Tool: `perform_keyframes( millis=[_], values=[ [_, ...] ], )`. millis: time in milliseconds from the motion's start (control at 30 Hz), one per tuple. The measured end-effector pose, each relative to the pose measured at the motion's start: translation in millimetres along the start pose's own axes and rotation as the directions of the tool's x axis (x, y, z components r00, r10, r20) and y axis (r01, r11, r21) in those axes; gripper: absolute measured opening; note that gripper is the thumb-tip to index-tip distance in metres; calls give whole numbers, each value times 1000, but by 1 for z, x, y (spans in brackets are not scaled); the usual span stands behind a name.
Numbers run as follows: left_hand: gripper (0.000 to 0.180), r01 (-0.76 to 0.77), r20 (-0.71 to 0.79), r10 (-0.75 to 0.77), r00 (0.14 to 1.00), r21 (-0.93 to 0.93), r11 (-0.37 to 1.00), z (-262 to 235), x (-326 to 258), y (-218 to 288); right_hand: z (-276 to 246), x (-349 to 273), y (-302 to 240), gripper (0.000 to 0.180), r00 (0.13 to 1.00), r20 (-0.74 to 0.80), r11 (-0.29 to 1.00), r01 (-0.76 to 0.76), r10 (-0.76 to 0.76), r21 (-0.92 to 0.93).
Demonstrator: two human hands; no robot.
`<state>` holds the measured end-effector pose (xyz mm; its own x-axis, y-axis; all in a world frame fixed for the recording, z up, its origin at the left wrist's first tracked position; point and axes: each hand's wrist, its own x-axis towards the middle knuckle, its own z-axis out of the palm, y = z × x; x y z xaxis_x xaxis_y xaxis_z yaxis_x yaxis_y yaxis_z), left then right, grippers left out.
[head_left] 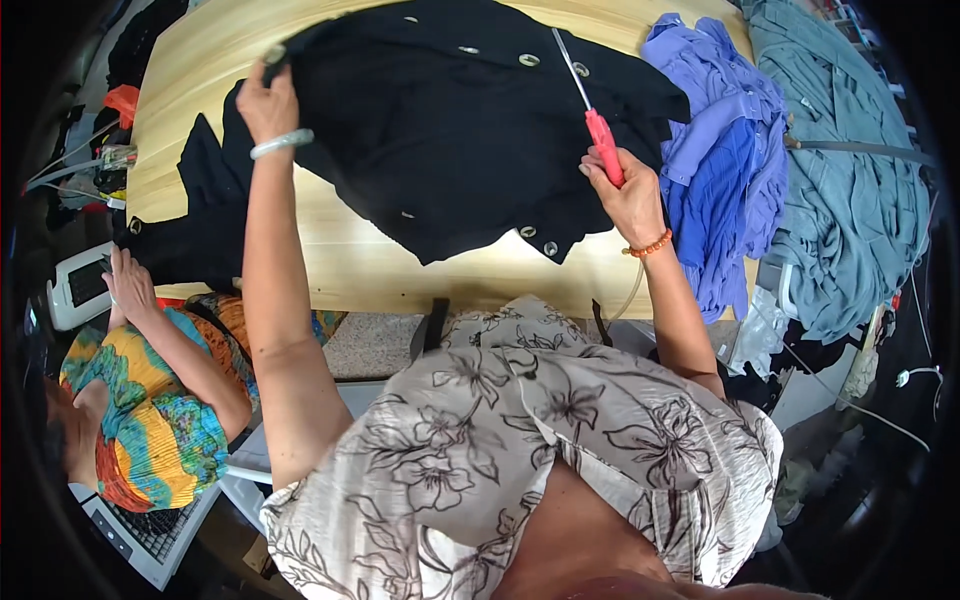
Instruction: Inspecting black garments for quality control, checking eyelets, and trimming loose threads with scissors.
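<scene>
A black garment (440, 130) with several shiny buttons or eyelets lies spread over the wooden table (350, 225). At its far left edge, my left hand (268, 105) pinches the cloth beside a button. My right hand (632, 195) is closed around the red handle of a tool with a long thin metal shaft (603, 140). The shaft points up and slightly left, over the right part of the garment near its metal-looking fittings. A thin cord (632, 290) hangs below my right wrist; whether it joins the tool is hidden.
Purple-blue clothes (725, 150) are heaped at the table's right edge, beside a pile of grey-green garments (840, 180). At the left, a co-worker's hand (130, 285) touches more black cloth (195, 240), near a white device with a dark screen (82, 285).
</scene>
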<state>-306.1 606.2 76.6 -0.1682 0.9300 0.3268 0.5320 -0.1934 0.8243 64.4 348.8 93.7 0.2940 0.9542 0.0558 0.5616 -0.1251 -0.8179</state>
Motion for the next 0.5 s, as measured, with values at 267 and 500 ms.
perform_keyframes(
  millis=[267,500],
  values=[
    [54,-244,-57,258,964,183,952,19,-121,-11,12,-1,0,24,988,110,984,-93,111,-153],
    [42,-628,587,350,731,376,681,-10,-215,-33,28,-2,-4,26,987,122,980,-86,109,-182]
  ],
)
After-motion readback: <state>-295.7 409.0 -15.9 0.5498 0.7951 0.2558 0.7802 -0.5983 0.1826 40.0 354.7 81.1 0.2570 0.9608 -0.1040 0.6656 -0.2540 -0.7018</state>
